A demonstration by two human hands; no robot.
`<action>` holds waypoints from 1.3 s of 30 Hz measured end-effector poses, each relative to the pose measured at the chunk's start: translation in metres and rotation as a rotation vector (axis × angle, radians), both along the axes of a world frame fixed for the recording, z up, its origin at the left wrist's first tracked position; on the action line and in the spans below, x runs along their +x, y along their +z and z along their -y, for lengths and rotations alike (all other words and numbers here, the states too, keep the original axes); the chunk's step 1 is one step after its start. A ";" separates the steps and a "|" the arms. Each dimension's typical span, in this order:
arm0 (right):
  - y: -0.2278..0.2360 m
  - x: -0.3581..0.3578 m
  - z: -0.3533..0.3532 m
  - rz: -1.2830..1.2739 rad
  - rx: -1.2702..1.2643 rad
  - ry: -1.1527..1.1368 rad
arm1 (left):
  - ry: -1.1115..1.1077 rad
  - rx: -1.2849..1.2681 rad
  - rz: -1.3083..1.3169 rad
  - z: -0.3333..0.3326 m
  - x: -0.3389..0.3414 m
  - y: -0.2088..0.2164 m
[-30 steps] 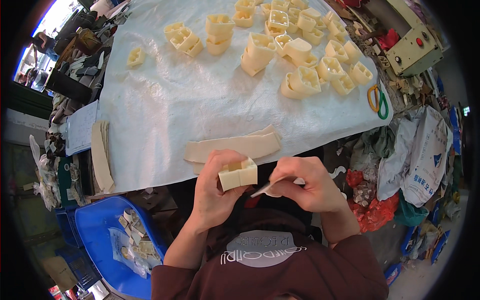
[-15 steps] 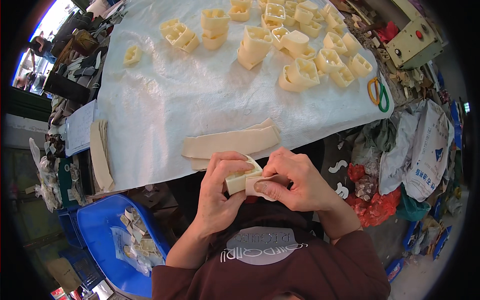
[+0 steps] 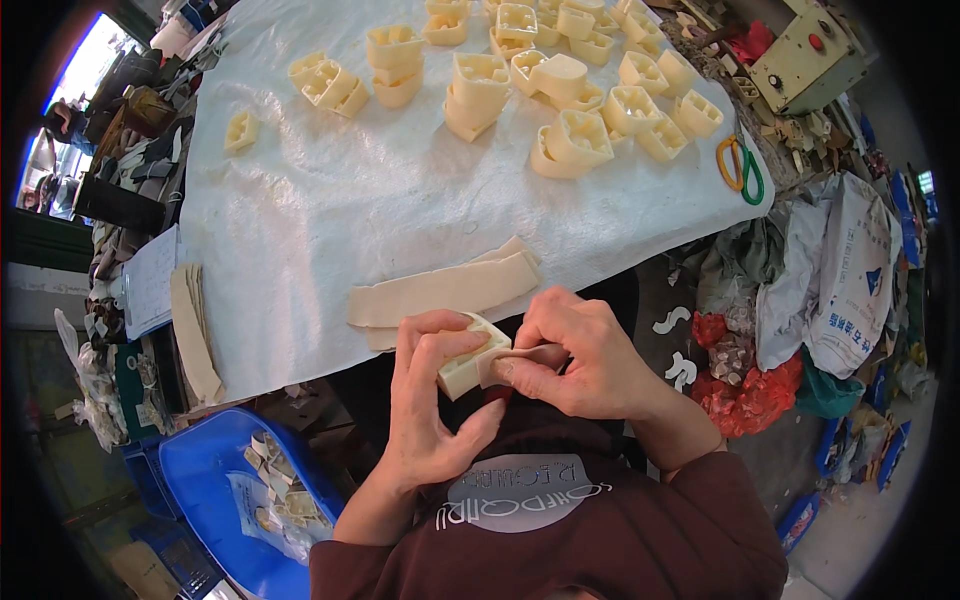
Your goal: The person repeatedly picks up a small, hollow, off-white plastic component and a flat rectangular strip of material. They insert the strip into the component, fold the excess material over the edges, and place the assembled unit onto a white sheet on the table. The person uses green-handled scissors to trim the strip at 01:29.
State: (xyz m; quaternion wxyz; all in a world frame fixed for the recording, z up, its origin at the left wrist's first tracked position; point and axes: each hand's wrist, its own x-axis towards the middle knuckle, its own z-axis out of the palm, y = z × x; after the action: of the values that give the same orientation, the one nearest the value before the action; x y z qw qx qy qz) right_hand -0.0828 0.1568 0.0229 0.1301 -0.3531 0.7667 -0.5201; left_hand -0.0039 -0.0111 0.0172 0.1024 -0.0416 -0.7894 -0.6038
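My left hand (image 3: 428,405) grips a cream plastic block with hollow compartments (image 3: 462,377) from its far side, fingers bent over the top and the thumb held away from it. Between thumb and fingers, my right hand (image 3: 592,362) pinches a beige fabric-like strip (image 3: 492,366). That strip lies against the block's right end, and its far end is hidden in my right hand. Just beyond my hands, a few flat beige strips (image 3: 440,291) lie overlapped near the front edge of the white-covered table (image 3: 290,220).
Many similar cream blocks (image 3: 580,140), some stacked, stand at the far side. Scissors with orange and green handles (image 3: 742,172) lie at the right edge. More strips (image 3: 195,335) lie at the left edge. A blue tub (image 3: 215,500) with scraps stands lower left; bags (image 3: 830,280) lie right.
My left thumb has come away from the block and spread toward me. The right hand still pinches the strip at the block's end. The whole view has shifted slightly.
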 end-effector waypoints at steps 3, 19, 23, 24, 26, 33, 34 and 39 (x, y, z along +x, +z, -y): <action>0.001 -0.002 -0.002 -0.164 0.037 -0.022 | 0.073 -0.008 -0.041 -0.001 0.004 -0.013; -0.037 0.038 0.018 0.748 -0.346 0.106 | -0.108 0.629 0.037 0.005 -0.004 -0.011; -0.034 0.035 0.026 0.918 -0.957 -0.040 | -0.102 0.635 0.018 0.007 -0.003 -0.015; -0.031 0.030 0.019 0.964 -0.921 -0.072 | -0.096 0.620 0.012 0.008 -0.003 -0.016; -0.037 0.027 0.013 0.956 -0.941 -0.118 | -0.128 0.608 -0.001 0.009 -0.002 -0.018; -0.019 0.020 0.013 0.963 -0.832 -0.128 | -0.197 0.654 0.022 0.013 0.000 -0.021; -0.022 0.020 0.012 0.974 -0.828 -0.123 | -0.212 0.661 0.017 0.013 0.000 -0.021; -0.030 0.021 0.010 1.026 -0.834 -0.099 | -0.257 0.689 -0.007 0.009 -0.003 -0.024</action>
State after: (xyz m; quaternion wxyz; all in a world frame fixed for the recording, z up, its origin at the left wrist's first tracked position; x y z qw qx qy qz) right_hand -0.0619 0.1470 -0.0071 0.3071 -0.0455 0.3572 -0.8809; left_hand -0.0070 -0.0202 -0.0066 0.0362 -0.1056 -0.5277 -0.8420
